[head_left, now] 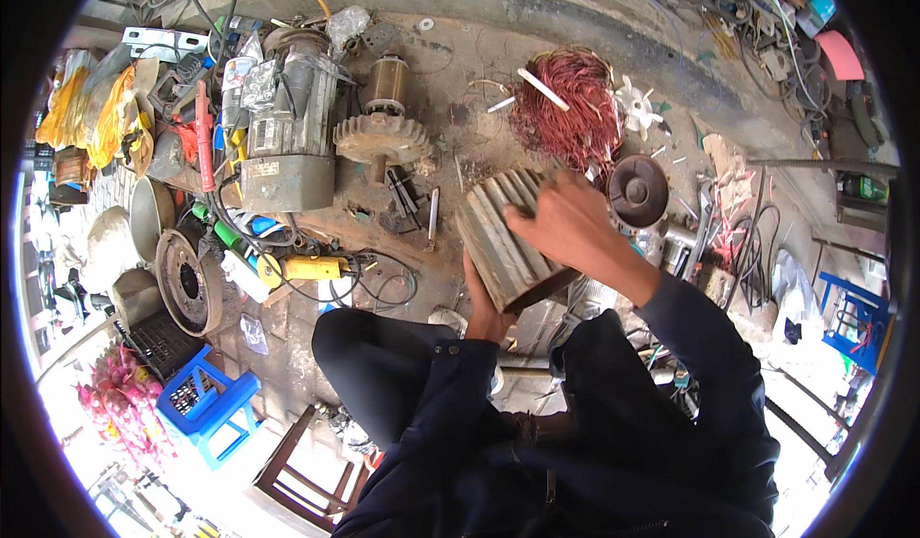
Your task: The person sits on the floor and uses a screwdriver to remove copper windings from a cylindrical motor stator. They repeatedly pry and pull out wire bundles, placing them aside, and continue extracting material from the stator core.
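Observation:
A finned metal motor housing (507, 243) is tilted in front of my knees. My left hand (489, 304) grips it from the near left side, with part of the palm and fingers hidden beneath it. Across its far right part lies my right hand (571, 222), thumb over the fins and the other fingers bent at the far end. Those fingertips are blurred and partly hidden, so whether they hold anything cannot be told. Beyond the right hand is a tangled heap of reddish copper winding wire (568, 114), with a white strip (543, 89) on top.
Left of the housing stand an electric motor (291, 157) and a rotor with a gear-like disc (381, 139). A yellow power tool (309, 268) with a black cord lies nearer. A round metal cover (637, 190) and white fan (638, 105) are at right. Blue stool (208, 405) at lower left.

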`<move>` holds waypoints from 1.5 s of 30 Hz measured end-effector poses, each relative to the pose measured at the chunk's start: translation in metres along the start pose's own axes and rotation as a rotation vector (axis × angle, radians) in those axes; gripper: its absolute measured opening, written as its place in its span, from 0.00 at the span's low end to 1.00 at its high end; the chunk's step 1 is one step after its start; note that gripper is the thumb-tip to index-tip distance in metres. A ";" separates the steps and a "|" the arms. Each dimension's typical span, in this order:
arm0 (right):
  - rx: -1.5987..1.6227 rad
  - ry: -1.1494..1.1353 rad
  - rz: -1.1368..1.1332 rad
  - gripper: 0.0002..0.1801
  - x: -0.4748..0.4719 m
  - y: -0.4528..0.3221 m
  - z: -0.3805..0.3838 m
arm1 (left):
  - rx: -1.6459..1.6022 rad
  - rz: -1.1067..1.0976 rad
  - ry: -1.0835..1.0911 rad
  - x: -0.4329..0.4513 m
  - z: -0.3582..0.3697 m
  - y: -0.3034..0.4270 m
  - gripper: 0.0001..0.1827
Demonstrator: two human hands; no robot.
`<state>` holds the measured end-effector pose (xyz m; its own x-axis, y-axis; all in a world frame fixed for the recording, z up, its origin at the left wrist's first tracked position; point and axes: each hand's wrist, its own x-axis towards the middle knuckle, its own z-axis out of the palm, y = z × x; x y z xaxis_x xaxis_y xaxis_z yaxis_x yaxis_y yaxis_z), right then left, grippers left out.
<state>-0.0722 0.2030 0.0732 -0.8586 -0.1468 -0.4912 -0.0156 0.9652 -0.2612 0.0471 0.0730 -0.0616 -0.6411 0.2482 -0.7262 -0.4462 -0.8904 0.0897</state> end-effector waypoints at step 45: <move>1.706 -0.368 0.538 0.17 -0.005 0.120 0.152 | 1.358 0.363 -0.170 -0.008 0.073 0.104 0.44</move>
<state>0.0084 0.2865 -0.0823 -0.4458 -0.1926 -0.8741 0.8753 -0.2981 -0.3807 -0.0396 0.0057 0.0035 -0.8712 0.2173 -0.4403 -0.4246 0.1166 0.8978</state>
